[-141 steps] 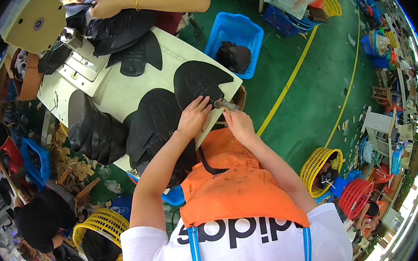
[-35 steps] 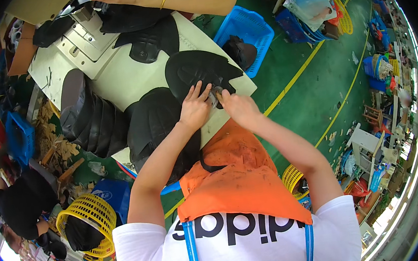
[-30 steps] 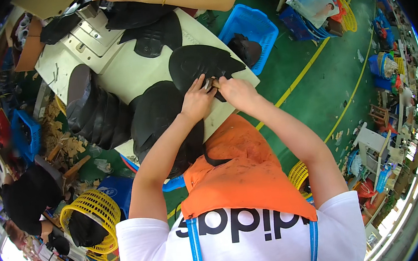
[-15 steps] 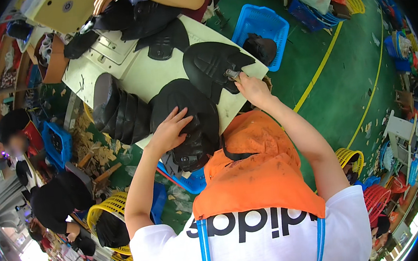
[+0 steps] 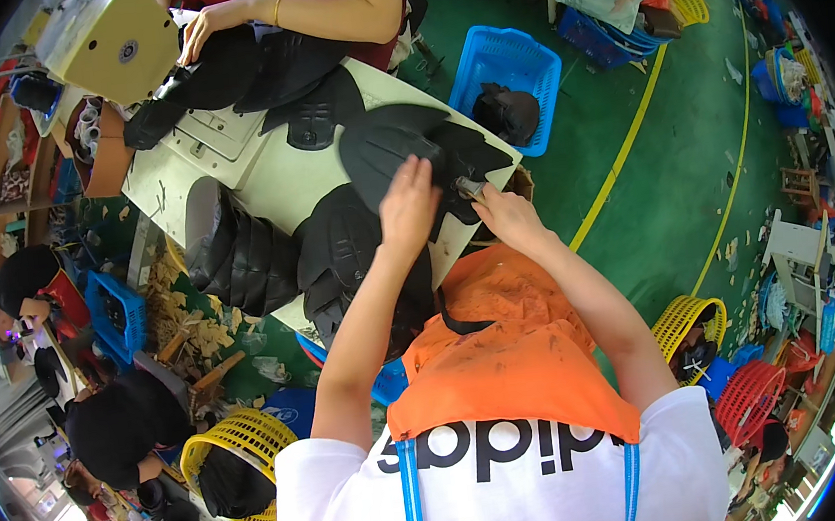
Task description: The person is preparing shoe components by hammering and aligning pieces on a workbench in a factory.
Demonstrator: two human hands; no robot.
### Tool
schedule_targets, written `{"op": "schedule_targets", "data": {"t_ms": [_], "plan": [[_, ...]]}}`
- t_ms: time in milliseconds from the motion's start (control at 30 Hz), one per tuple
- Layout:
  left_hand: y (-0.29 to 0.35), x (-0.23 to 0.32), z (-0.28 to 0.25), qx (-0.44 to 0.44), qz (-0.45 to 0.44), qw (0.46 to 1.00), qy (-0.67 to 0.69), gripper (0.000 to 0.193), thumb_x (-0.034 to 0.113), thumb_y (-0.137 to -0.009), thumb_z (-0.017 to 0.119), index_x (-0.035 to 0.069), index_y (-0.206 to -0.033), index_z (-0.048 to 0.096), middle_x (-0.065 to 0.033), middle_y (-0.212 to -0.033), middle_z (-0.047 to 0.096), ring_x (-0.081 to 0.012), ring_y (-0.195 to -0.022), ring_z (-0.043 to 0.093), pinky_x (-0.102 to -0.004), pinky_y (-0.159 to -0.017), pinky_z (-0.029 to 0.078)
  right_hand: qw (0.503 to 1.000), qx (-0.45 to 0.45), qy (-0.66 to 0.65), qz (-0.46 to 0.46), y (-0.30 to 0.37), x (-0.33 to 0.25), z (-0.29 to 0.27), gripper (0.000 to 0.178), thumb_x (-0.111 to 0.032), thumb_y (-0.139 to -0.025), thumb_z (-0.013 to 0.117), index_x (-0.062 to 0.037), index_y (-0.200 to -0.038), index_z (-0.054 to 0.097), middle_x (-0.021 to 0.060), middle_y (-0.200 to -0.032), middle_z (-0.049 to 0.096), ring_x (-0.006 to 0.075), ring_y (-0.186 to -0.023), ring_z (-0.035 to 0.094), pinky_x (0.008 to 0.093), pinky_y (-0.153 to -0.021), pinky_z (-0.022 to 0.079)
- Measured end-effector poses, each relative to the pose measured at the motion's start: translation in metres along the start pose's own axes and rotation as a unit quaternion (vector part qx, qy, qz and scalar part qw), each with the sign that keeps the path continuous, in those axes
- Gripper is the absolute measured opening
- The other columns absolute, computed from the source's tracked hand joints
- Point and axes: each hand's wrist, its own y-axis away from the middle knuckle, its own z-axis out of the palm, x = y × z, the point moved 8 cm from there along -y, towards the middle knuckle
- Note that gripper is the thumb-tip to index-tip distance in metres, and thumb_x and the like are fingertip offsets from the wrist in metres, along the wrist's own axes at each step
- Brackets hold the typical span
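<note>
My left hand (image 5: 409, 204) lies on a black shoe upper (image 5: 374, 152) at the right end of the pale table, its fingers stretched out over the piece. Closed around a small metal-tipped tool (image 5: 470, 187), my right hand (image 5: 508, 216) is at the near right edge of the same upper. The tool's tip touches or nearly touches the black material; its handle is hidden in my fingers. Left of my left forearm lies a pile of black uppers (image 5: 340, 243), partly overhanging the table's near edge. Beside it stands a stack of nested black uppers (image 5: 240, 247).
Across the table (image 5: 279, 178), a co-worker's hand (image 5: 214, 21) rests on black pieces by a cream sewing machine (image 5: 105, 44). A blue basket (image 5: 542, 73) holding black pieces stands on the green floor beyond the right end. Yellow baskets (image 5: 243, 433) stand lower left.
My left hand has moved right, from the near pile onto the upper by my right hand. That upper has shifted slightly left. The right hand still holds the tool.
</note>
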Motion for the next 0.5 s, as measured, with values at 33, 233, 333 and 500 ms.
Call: {"op": "schedule_targets", "data": {"t_ms": [33, 233, 333, 500], "plan": [[0.010, -0.011, 0.035, -0.080, -0.045, 0.994, 0.066, 0.041, 0.010, -0.078, 0.066, 0.003, -0.117, 0.058, -0.0173, -0.126, 0.055, -0.0326, -0.120, 0.050, -0.0400, -0.102, 0.040, 1.000, -0.003, -0.019, -0.010, 0.001, 0.003, -0.002, 0.029, -0.027, -0.091, 0.054, 0.0013, -0.092, 0.049, 0.0229, -0.067, 0.061, 0.0419, -0.067, 0.062, 0.0508, -0.059, 0.049], [0.015, -0.027, 0.027, -0.112, 0.042, 0.993, -0.020, 0.041, 0.010, -0.079, 0.065, 0.010, -0.119, 0.060, -0.0106, -0.136, 0.047, -0.0324, -0.128, 0.042, -0.0452, -0.107, 0.034, 0.998, 0.005, -0.063, -0.015, -0.005, -0.002, -0.019, 0.034, -0.032, -0.091, 0.054, 0.0014, -0.096, 0.052, 0.0228, -0.065, 0.060, 0.0409, -0.066, 0.062, 0.0501, -0.057, 0.048], [0.016, -0.029, 0.043, -0.148, 0.070, 0.986, -0.026, 0.040, 0.013, -0.080, 0.063, 0.014, -0.120, 0.060, -0.0075, -0.139, 0.046, -0.0309, -0.128, 0.042, -0.0446, -0.106, 0.035, 0.998, -0.002, -0.049, -0.037, -0.023, -0.010, -0.009, 0.035, -0.033, -0.091, 0.053, 0.0018, -0.097, 0.052, 0.0224, -0.065, 0.060, 0.0409, -0.064, 0.061, 0.0494, -0.056, 0.047], [0.017, -0.026, 0.046, -0.124, 0.055, 0.991, -0.006, 0.035, 0.011, -0.079, 0.061, 0.012, -0.114, 0.064, -0.0073, -0.135, 0.050, -0.0304, -0.127, 0.044, -0.0444, -0.105, 0.035, 0.999, -0.018, 0.007, -0.042, -0.032, -0.003, 0.008, 0.035, -0.030, -0.092, 0.053, 0.0036, -0.098, 0.051, 0.0223, -0.066, 0.061, 0.0394, -0.064, 0.062, 0.0484, -0.055, 0.048]]}}
